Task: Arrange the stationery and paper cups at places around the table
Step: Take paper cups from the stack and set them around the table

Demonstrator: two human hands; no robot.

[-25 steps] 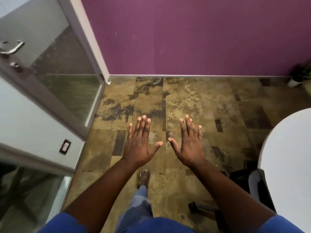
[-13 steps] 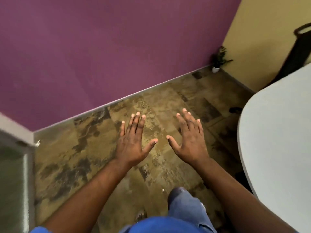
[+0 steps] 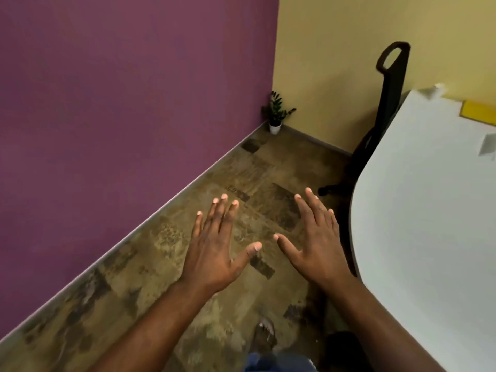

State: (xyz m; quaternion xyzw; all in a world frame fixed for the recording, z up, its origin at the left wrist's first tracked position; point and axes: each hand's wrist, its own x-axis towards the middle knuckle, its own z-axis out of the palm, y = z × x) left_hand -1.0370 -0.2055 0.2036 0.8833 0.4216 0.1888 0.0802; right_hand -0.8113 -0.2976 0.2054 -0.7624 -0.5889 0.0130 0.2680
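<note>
Both held out flat and empty over the mottled brown floor (image 3: 166,264), left hand (image 3: 214,253) and right hand (image 3: 316,248) fingers spread, likely readying to reach right toward the white rounded table (image 3: 418,237), its yellow paper pad (image 3: 479,111) at the far edge.

matt table (image 3: 418,237), floor (image 3: 241,170) perhaps stone

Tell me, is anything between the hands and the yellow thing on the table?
Nothing visible blocks the way. Both hands, left hand and right hand, are open and empty above the floor. The table is bare between its near edge and the yellow thing at its far end.
</note>
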